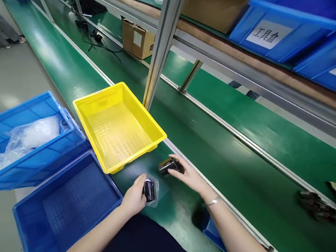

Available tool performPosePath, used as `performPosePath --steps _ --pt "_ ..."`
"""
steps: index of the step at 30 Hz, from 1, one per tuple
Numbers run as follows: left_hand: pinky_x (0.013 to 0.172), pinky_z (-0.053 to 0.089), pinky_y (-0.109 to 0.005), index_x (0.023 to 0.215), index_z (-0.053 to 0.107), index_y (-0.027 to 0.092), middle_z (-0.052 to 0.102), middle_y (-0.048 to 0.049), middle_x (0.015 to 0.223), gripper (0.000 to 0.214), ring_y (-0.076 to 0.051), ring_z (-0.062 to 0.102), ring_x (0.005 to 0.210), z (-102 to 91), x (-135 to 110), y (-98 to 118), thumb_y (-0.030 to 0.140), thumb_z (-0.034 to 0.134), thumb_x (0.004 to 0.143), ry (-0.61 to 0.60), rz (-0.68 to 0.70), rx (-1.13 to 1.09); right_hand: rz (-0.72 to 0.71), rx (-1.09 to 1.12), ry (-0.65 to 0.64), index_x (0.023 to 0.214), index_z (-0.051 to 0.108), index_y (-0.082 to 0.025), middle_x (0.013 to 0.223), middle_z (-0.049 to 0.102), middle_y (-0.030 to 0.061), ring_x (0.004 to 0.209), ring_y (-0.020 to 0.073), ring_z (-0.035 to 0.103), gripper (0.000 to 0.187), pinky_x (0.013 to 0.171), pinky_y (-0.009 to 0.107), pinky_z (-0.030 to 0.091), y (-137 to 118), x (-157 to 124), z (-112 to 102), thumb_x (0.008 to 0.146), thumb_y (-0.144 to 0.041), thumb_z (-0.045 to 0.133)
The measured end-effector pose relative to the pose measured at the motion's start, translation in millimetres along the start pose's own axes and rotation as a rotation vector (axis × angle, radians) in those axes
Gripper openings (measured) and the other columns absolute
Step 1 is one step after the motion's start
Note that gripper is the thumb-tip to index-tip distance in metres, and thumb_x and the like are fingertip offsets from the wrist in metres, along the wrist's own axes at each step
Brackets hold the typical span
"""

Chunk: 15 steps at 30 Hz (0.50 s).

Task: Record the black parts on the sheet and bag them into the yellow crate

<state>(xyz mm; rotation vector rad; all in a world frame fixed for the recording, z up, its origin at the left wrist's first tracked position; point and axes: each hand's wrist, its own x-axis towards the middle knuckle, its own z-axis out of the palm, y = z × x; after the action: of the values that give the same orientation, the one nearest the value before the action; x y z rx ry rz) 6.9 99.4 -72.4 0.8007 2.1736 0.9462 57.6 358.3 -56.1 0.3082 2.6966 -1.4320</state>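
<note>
My left hand is closed round a small black part with a shiny dark surface. Clear plastic film shows beside that part, low over the green bench. To the right, my right hand grips a black cylindrical part between thumb and fingers, its long side lying roughly level. The exact kind of both parts cannot be made out. Just beyond my hands, a yellow tray stands on the bench with nothing visible inside it.
Two blue crates stand at the left: an upper crate holding clear plastic bags, and a dark blue crate nearer me. A metal post rises behind the yellow tray. Blue bins sit on the upper shelf. Small dark parts lie at right.
</note>
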Motion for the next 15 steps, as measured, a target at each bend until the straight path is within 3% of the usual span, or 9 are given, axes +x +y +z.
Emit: performPosePath --steps 2,5,8,10,13,15 --pt "0.12 0.028 -0.042 0.148 0.027 0.009 0.03 -0.0178 0.156 0.088 -0.025 0.03 0.144 3.3 1 0 0.001 0.048 0.063 -0.015 0.029 -0.021 -0.094 0.099 -0.209 0.139 0.041 -0.027 0.132 0.055 0.0067 0.118 0.0214 0.056 0.056 0.103 0.036 0.046 -27 -14 2 0.089 -0.042 0.059" --pt "0.12 0.029 -0.042 0.149 0.022 0.005 0.026 -0.0204 0.157 0.093 -0.026 0.027 0.145 7.2 0 1 0.002 0.049 0.061 -0.033 0.042 -0.04 -0.13 -0.059 -0.32 0.139 0.046 -0.027 0.121 0.06 0.0076 0.111 0.0244 0.059 0.056 0.098 0.039 0.049 -51 -28 22 0.086 -0.039 0.061" --pt "0.119 0.031 -0.042 0.151 0.018 0.005 0.021 -0.0207 0.158 0.096 -0.027 0.026 0.145 7.4 -4 0 0.002 0.05 0.06 -0.038 0.02 -0.061 -0.095 -0.248 -0.336 0.141 0.045 -0.025 0.106 0.059 0.0084 0.095 0.0257 0.062 0.057 0.084 0.042 0.054 -58 -32 46 0.089 -0.044 0.056" --pt "0.119 0.031 -0.043 0.151 0.018 0.004 0.02 -0.0212 0.159 0.096 -0.029 0.026 0.145 5.6 -7 0 0.003 0.051 0.06 -0.034 0.004 -0.065 -0.077 -0.297 -0.315 0.144 0.042 -0.024 0.106 0.055 0.0095 0.093 0.0259 0.063 0.059 0.084 0.043 0.054 -58 -33 56 0.091 -0.047 0.052" --pt "0.117 0.035 -0.044 0.152 0.017 0.009 0.017 -0.0182 0.16 0.096 -0.03 0.028 0.144 2.0 -12 4 0.005 0.052 0.062 -0.023 -0.041 -0.045 -0.043 -0.24 -0.266 0.148 0.034 -0.026 0.125 0.045 0.0131 0.106 0.0266 0.061 0.064 0.092 0.042 0.053 -54 -36 69 0.09 -0.047 0.052" --pt "0.116 0.036 -0.043 0.153 0.016 0.012 0.017 -0.0162 0.161 0.098 -0.031 0.032 0.143 -0.1 -16 8 0.006 0.053 0.062 -0.031 -0.073 -0.023 -0.021 -0.161 -0.235 0.147 0.033 -0.027 0.141 0.033 0.0143 0.125 0.028 0.052 0.063 0.103 0.043 0.048 -44 -37 80 0.09 -0.046 0.052"
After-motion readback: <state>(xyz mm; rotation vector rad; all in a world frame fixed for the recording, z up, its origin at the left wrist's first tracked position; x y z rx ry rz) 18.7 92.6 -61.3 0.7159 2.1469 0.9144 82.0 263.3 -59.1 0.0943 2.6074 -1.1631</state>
